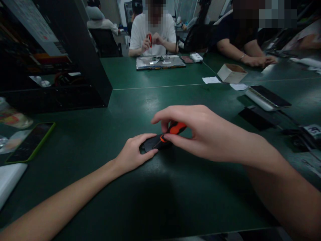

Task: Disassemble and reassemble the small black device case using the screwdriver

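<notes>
Right, my left hand point(134, 152) pins the black case point(151, 144) to the bench point(160, 194), grip closed. My right hand point(200, 130) pinches the screwdriver point(175, 128), tip on the case. It looks unopened, and I see no loose screws.

Electronics workshop: people point(153, 31) unscrewing devices on green benches point(155, 87).

Left hand point(134, 152) pins small black device point(153, 143) on green table point(140, 77); right hand point(198, 129) grips orange-black screwdriver point(175, 129).
</notes>
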{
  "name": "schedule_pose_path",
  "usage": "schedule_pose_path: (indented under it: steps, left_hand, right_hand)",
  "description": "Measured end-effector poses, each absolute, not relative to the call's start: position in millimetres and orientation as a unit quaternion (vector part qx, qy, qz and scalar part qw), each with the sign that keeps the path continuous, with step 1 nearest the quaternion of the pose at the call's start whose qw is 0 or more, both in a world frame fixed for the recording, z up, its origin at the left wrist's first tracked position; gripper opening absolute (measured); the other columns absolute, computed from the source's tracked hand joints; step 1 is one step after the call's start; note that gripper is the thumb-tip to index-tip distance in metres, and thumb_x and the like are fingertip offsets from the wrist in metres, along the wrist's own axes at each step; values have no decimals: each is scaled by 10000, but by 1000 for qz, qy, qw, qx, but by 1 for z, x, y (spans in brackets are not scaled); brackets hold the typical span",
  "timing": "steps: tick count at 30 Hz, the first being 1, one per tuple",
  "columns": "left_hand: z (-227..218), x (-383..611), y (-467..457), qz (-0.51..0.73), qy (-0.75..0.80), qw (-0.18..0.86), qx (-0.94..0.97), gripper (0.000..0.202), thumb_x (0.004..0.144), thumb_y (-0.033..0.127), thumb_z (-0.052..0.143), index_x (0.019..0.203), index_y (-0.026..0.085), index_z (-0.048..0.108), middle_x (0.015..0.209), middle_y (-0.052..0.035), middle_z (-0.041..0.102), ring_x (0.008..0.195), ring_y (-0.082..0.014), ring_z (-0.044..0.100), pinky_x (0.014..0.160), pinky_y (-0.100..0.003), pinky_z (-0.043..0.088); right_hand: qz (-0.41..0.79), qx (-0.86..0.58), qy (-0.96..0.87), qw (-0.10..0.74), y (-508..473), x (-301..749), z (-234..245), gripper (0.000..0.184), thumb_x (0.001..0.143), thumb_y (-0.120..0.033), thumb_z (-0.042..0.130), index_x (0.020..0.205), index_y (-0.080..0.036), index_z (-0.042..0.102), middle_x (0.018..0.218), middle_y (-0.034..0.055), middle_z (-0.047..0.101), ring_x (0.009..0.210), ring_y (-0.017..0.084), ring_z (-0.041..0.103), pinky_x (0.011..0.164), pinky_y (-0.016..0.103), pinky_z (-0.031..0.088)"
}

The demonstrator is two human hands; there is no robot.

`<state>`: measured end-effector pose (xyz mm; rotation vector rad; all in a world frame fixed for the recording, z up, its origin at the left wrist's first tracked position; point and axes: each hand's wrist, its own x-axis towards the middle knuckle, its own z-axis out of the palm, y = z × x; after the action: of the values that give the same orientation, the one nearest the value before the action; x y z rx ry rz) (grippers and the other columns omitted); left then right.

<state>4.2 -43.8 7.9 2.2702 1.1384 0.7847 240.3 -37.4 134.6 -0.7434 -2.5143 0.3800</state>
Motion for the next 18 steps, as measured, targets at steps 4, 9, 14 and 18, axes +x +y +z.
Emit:
schedule_pose_path:
  steps: [4,9,14,18]
  left_hand:
    - [7,4,-44,291,410,233,832,436,897,328,727,1307,214,634,1243,-73,740,1081,-265,728,1009,-385,559]
    - [7,4,-44,294,410,231,832,393,903,311,726,1275,208,648,1228,-71,743,1079,-267,729,1006,-374,560]
    - [6,4,-44,290,408,222,837,418,911,313,724,1301,194,633,1215,-72,743,1047,-255,730,994,-365,560]
    - [5,4,-44,292,405,226,837,425,914,327,721,1308,195,630,1245,-71,736,1090,-254,719,1018,-363,546]
  right_hand:
    - [131,-261,-926,239,-40,240,134,366,910,-132,587,1269,-200,592,1184,98,685,998,219,659,821,321,515]
    - [93,-290,-915,263,-40,233,127,304,957,-185,561,1258,-159,587,1157,120,692,989,241,661,812,344,518]
    - [143,-239,-923,267,-41,235,130,382,905,-61,523,1260,-193,575,1221,95,663,1091,215,628,898,330,507]
    - [134,-256,-926,243,-41,236,133,283,939,-133,559,1216,-164,605,1181,107,661,1019,217,633,840,335,507]
